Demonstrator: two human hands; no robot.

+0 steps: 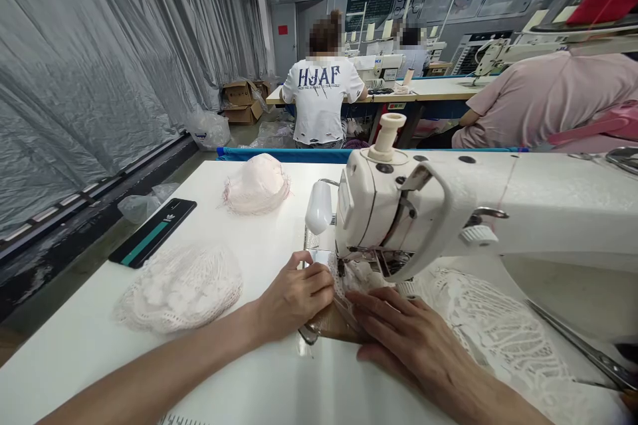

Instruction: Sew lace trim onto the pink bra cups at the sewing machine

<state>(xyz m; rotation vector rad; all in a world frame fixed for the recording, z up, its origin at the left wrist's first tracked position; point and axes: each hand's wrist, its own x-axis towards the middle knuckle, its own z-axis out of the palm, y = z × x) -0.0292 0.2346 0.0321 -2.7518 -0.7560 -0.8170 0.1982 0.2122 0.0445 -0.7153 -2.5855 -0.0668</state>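
Note:
A white sewing machine (538, 199) stands in front of me, its presser foot (341, 267) low over the white lace fabric (498, 319). Just left of the needle area, my left hand (302, 293) is closed, its curled fingers pinching the edge of the lace. My right hand (416, 335) lies nearly flat with fingers stretched out, pressing on the lace just in front of the machine head. From there the lace runs rightward under the machine arm. The needle tip and the fabric directly beneath it are hard to make out.
On the white table (239, 372), a lace bundle (184, 285), a pale padded cup (256, 182) and a dark phone (153, 232) lie to the left. Scissors (581, 339) rest at right. Co-workers sit ahead, one in a white shirt (321, 96), another in pink (553, 99).

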